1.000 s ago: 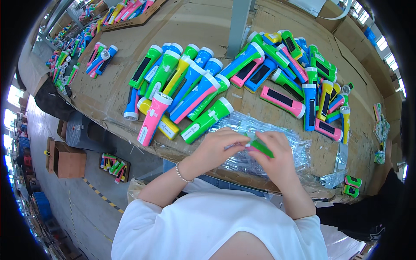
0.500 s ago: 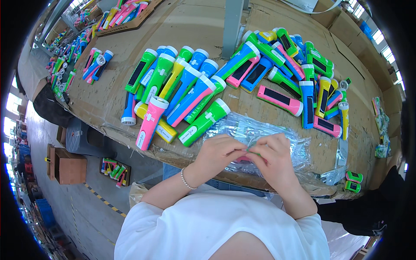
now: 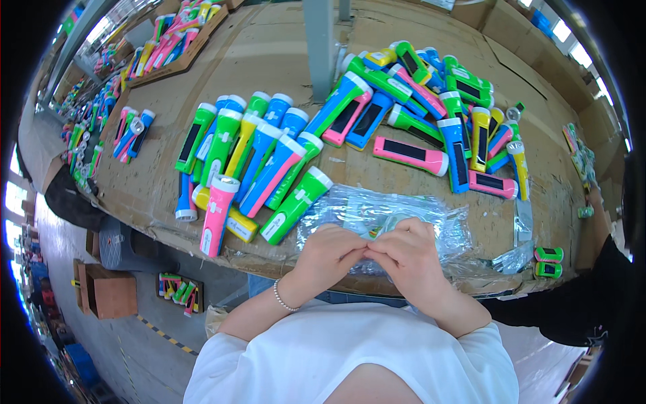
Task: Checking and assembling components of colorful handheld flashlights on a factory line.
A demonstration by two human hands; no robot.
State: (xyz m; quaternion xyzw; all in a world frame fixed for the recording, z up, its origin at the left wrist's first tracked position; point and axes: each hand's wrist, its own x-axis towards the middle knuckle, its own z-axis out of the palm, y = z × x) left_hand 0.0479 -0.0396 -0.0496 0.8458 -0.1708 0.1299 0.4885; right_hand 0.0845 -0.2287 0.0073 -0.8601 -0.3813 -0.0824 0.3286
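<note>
My left hand (image 3: 328, 253) and my right hand (image 3: 408, 254) meet fingertip to fingertip over the front edge of the table. Both are closed in a pinch, and whatever they hold is hidden behind the fingers. Just beyond them lie crumpled clear plastic bags (image 3: 444, 225), with a greenish patch showing by the fingers. To the left of my hands is a cluster of flashlights; the nearest are a green one (image 3: 296, 206) and a pink one (image 3: 219, 215). A second pile lies farther right, including a pink flashlight with a dark panel (image 3: 410, 155).
A grey metal post (image 3: 319, 50) rises from the cardboard-covered table (image 3: 249, 40). Two small green items (image 3: 549, 254) sit at the right corner. Co-workers' arms show at both sides. An open carton (image 3: 111, 289) and a tray of flashlights (image 3: 180, 293) stand on the floor.
The view has turned a little, so the table's things appear farther left. My hands stay pinched together; the pink bit seen beneath them earlier is no longer visible.
</note>
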